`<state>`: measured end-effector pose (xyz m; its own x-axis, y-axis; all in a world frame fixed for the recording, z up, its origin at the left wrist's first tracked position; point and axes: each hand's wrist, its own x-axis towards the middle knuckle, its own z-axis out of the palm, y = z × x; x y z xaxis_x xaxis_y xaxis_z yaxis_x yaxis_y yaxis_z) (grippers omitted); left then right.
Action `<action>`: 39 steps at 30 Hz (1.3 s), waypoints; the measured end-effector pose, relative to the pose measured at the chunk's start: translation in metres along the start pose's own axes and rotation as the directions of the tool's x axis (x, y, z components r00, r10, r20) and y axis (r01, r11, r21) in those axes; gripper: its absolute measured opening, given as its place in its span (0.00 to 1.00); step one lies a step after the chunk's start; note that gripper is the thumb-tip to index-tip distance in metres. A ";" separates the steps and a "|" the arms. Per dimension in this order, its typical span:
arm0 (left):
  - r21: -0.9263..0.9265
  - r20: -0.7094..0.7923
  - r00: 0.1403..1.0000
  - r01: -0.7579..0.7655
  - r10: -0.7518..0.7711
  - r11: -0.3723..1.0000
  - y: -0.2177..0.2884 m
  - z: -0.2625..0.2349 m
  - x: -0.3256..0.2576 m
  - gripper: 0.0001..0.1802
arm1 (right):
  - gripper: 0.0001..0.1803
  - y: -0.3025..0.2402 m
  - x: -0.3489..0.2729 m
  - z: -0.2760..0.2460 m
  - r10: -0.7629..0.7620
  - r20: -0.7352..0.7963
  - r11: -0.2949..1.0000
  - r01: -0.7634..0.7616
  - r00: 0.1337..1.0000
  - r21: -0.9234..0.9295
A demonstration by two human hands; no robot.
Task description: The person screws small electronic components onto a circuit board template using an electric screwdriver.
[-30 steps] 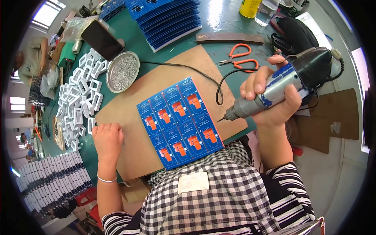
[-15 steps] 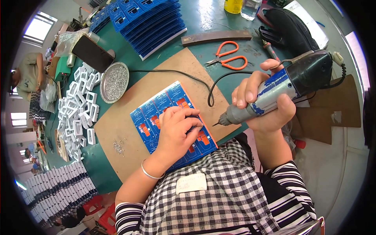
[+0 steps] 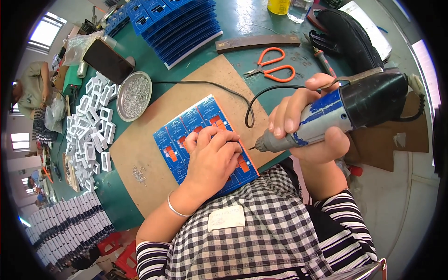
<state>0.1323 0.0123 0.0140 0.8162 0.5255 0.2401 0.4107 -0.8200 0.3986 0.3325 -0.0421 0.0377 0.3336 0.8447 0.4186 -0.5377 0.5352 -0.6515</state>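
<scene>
My right hand (image 3: 290, 112) is wrapped round a blue and grey electric screwdriver (image 3: 329, 116) with a black rear end. Its thin bit points left, just off the right edge of a blue circuit board panel (image 3: 167, 133) that bears orange parts. Over the panel's right half lies my left hand (image 3: 209, 156), its fingers bent and drawn together near that edge. Whatever its fingertips hold, if anything, is hidden. Beneath the panel is a brown board (image 3: 128, 156), with a small heap of screws (image 3: 139, 174) on it.
A round metal dish (image 3: 119, 100) of small screws stands beside a phone (image 3: 108, 61) and many white plastic frames (image 3: 88, 126). Blue panels (image 3: 186, 39) are stacked at the back. Orange-handled scissors (image 3: 279, 73), a dark bar (image 3: 257, 43) and a black cable (image 3: 210, 84) lie beyond the brown board.
The screwdriver in my right hand has shifted slightly left, its bit now nearer the panel's edge. My left fingers have closed further over the panel.
</scene>
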 end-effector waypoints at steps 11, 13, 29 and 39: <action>0.227 0.013 0.995 -0.098 0.098 0.969 0.005 0.002 0.005 0.08 | 0.35 -0.002 0.000 0.009 -0.006 0.116 0.983 0.027 0.993 -0.181; 0.187 -0.016 0.996 -0.085 0.090 0.979 0.001 0.004 -0.001 0.08 | 0.35 -0.003 -0.002 0.012 0.007 0.129 0.980 0.019 0.992 -0.199; 0.026 -0.103 0.994 -0.041 0.044 0.999 -0.008 0.008 -0.004 0.11 | 0.36 0.012 -0.001 0.021 0.021 0.217 0.972 0.031 0.976 -0.233; -0.023 -0.109 0.992 -0.067 0.064 0.998 -0.011 0.009 -0.004 0.10 | 0.33 0.004 0.002 0.021 0.101 0.333 0.888 0.066 0.937 -0.455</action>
<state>0.1282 0.0172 0.0006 0.7915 0.4936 0.3603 0.3458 -0.8479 0.4019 0.3146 -0.0380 0.0496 0.0005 0.8434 0.5373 -0.1026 0.5345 -0.8389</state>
